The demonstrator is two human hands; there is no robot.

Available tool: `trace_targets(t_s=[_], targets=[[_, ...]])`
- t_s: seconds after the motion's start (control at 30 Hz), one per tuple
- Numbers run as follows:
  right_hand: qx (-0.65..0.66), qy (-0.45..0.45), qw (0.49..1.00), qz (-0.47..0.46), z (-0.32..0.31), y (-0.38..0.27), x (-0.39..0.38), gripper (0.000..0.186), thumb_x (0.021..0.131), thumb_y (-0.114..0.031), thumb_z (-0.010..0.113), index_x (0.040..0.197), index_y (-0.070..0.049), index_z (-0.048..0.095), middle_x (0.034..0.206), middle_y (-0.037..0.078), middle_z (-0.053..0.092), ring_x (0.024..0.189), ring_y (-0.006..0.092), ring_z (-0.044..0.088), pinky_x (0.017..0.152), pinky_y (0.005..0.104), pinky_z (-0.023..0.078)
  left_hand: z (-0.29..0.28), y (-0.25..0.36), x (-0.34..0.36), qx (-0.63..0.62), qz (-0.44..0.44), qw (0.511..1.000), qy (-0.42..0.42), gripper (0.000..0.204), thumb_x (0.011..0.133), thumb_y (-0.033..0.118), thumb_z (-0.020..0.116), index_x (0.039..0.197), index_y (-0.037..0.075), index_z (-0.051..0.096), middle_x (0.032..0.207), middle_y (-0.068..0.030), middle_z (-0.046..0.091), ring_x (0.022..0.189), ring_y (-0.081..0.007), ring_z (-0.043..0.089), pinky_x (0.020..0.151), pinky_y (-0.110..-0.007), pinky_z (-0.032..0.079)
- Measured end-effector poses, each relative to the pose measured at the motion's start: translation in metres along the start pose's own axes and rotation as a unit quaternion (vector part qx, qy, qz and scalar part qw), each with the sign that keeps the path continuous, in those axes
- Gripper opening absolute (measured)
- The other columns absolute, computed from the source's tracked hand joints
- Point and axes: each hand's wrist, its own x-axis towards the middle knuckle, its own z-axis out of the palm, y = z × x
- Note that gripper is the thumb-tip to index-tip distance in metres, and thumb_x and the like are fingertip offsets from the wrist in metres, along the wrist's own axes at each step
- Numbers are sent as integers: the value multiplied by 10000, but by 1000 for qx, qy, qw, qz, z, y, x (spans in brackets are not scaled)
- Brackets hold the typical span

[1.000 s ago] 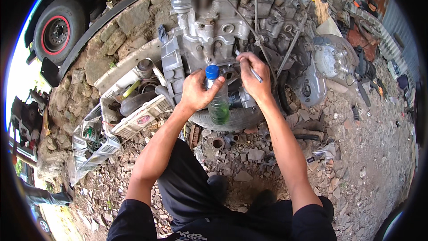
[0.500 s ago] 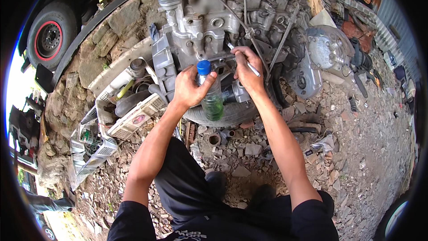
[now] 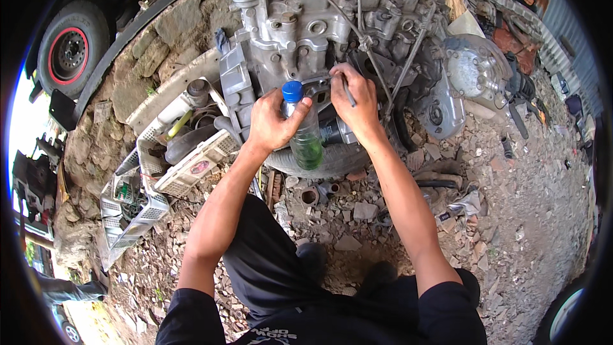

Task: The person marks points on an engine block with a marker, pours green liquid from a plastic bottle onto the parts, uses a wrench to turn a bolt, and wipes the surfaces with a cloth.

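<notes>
Closed around a clear plastic bottle (image 3: 308, 147), my left hand (image 3: 271, 121) has its thumb near the blue cap (image 3: 292, 91). Green liquid fills the bottle's lower part. My right hand (image 3: 358, 101) grips a slim, greyish stick-like tool (image 3: 349, 93), its far end hard to make out against the metal. Both hands are at the near side of a large grey engine block (image 3: 300, 48), which has pipes and bolts on it. Below the block, a dark cylindrical part (image 3: 332, 133) shows between the hands. A tyre (image 3: 348, 161) lies under the engine.
At left, a broken white plastic crate (image 3: 191, 169) holds assorted parts beside a stone wall (image 3: 182, 25). A round metal housing (image 3: 469, 67) sits right of the engine. Rubble and loose parts cover the ground (image 3: 498, 204). A vehicle wheel (image 3: 69, 56) stands at upper left.
The tool in my right hand has tilted to a steeper angle, and the fingers have shifted around it. My left hand still holds the bottle in nearly the same place.
</notes>
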Motion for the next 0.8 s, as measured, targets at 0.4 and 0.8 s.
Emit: trace_targets(t_s=[0.4, 0.8], targets=[[-14, -15, 999, -33, -13, 1, 11, 74, 920, -87, 590, 968, -39, 619, 721, 186, 659, 619, 388, 651, 583, 436, 503, -4, 3, -4, 11, -6, 1000, 5, 496, 852, 488, 728, 804, 2, 646, 727, -202, 630, 689, -392, 629, 647, -466, 480], [-77, -64, 994, -39, -6, 6, -9, 97, 926, -73, 565, 990, -29, 623, 739, 210, 637, 704, 387, 682, 641, 434, 501, 1, 8, -2, 6, 19, 1000, 19, 473, 847, 457, 745, 784, 0, 644, 699, -196, 616, 659, -380, 618, 611, -446, 464]])
